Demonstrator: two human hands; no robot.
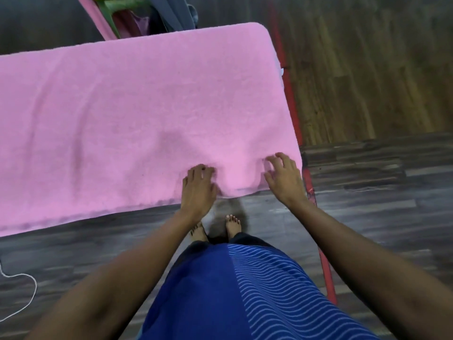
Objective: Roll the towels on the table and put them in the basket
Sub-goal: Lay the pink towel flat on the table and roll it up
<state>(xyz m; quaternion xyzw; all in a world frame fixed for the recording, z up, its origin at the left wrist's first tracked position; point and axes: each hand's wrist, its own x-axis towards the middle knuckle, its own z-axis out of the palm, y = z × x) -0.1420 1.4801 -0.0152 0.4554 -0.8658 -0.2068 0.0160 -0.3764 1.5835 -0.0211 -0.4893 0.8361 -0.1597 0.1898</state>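
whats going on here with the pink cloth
A person stands at a table with a pink towel spread flat over it. Both hands are at its near edge: the left hand presses bent fingertips into the cloth, the right hand spreads its fingers over it. Nothing is rolled yet.

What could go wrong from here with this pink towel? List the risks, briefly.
1. The left hand and right hand both sit at the right end of the pink towel. The long left stretch is unheld, so a roll may start crooked.
2. The towel is puckered between the hands and creased further left, and those folds could get rolled in.
3. Its near edge seems to overhang, so a tug might slide it onto the floor.
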